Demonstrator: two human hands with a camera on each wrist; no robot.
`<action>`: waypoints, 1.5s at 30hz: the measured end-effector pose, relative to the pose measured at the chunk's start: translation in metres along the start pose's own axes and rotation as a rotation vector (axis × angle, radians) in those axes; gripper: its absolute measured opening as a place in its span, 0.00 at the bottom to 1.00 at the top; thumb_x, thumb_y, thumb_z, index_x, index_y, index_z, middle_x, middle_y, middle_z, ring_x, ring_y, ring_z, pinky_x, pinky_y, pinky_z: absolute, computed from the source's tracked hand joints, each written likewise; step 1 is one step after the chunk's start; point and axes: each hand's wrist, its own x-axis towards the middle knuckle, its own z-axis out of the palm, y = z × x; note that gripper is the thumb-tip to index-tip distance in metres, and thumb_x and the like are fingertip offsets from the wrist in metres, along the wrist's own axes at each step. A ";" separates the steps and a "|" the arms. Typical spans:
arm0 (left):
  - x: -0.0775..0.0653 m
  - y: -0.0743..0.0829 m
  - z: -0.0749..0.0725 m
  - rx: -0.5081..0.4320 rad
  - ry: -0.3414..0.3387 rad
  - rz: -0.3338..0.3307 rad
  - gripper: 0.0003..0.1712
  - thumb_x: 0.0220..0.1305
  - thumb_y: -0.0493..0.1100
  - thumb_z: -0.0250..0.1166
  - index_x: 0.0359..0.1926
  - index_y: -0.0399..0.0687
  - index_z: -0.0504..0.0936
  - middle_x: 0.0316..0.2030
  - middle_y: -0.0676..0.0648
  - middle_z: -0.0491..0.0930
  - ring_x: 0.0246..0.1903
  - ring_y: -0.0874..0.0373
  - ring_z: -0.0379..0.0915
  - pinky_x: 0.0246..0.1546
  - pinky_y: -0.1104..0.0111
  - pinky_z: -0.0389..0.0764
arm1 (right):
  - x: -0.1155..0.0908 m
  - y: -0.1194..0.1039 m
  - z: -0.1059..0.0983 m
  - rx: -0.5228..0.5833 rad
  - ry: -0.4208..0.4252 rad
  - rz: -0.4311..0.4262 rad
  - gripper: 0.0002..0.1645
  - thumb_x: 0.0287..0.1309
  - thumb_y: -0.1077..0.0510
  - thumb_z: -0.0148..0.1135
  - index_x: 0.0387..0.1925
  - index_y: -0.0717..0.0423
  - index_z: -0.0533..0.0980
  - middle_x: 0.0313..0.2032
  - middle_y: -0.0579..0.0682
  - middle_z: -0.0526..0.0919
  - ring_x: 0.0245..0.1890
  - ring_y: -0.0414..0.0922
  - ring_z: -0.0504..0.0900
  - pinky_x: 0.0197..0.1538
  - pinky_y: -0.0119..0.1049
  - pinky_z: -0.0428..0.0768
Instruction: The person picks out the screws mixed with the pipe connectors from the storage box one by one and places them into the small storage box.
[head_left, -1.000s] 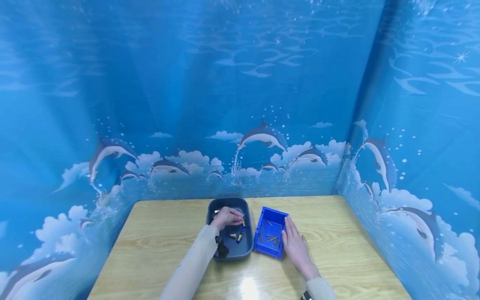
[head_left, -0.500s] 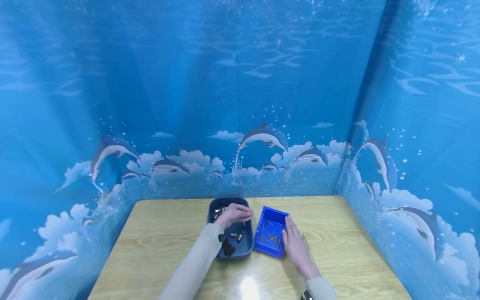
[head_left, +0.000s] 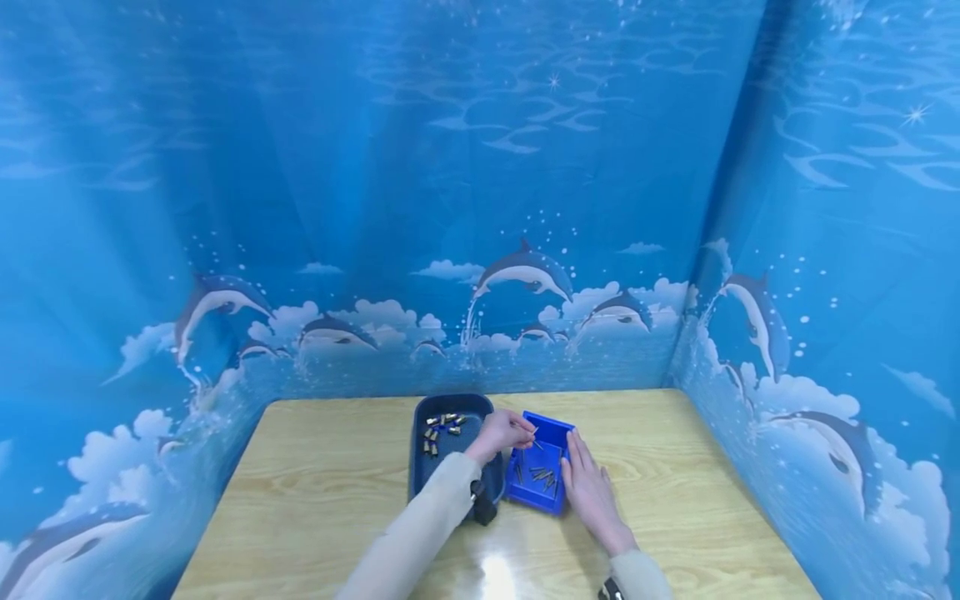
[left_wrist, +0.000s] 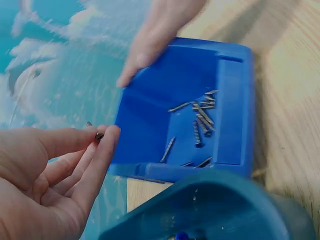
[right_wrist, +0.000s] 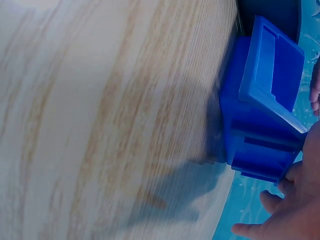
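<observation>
My left hand (head_left: 501, 435) is over the left part of a blue plastic bin (head_left: 534, 503). Between its thumb and fingertips it pinches a small screw (left_wrist: 99, 136), mostly hidden by the fingers. Several more screws (left_wrist: 204, 117) lie loose on the bin's floor. With extended fingers, my right hand (head_left: 594, 493) rests against the bin's right side; the right wrist view shows the hand (right_wrist: 295, 207) touching the outer wall. A dark blue-grey tray (head_left: 415, 454) stands just left of the bin, partly covered by my left forearm, and contains several brass fittings (head_left: 431, 447) with blue parts.
Both containers stand on a wood-grain table (head_left: 337, 475), tray and bin side by side. Behind and beside the table hangs a blue curtain (head_left: 375, 208) printed with dolphins. A black wrist device (head_left: 483, 507) sits at my left wrist, above the tray's near end.
My left hand has risen from the tray and moved right, across its rim to the bin, with the screw in its fingertips. The right hand stays at the bin's side.
</observation>
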 end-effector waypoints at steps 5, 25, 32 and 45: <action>-0.001 0.000 0.022 0.298 0.046 0.076 0.02 0.59 0.30 0.71 0.35 0.34 0.87 0.27 0.46 0.87 0.27 0.55 0.87 0.33 0.68 0.87 | 0.001 0.000 0.000 -0.008 -0.008 0.001 0.34 0.79 0.51 0.43 0.77 0.62 0.54 0.77 0.60 0.55 0.74 0.62 0.60 0.64 0.76 0.60; -0.011 -0.032 0.072 0.991 0.297 0.386 0.13 0.55 0.35 0.68 0.15 0.45 0.79 0.20 0.45 0.83 0.23 0.51 0.83 0.23 0.63 0.83 | 0.000 -0.001 -0.002 -0.015 -0.008 -0.008 0.33 0.79 0.54 0.45 0.77 0.63 0.55 0.77 0.61 0.56 0.73 0.62 0.62 0.64 0.76 0.62; -0.004 -0.047 0.081 1.033 0.327 0.361 0.09 0.55 0.35 0.69 0.20 0.42 0.81 0.21 0.43 0.84 0.24 0.49 0.84 0.23 0.62 0.83 | -0.001 0.000 0.000 -0.014 0.008 -0.017 0.32 0.79 0.53 0.44 0.76 0.64 0.57 0.76 0.62 0.57 0.73 0.63 0.62 0.63 0.76 0.62; -0.011 -0.032 0.075 0.970 0.313 0.334 0.11 0.58 0.36 0.68 0.20 0.41 0.80 0.21 0.43 0.83 0.24 0.49 0.84 0.24 0.63 0.84 | 0.001 0.001 0.001 -0.012 0.017 -0.024 0.32 0.79 0.53 0.44 0.76 0.65 0.57 0.76 0.62 0.57 0.72 0.63 0.63 0.62 0.76 0.63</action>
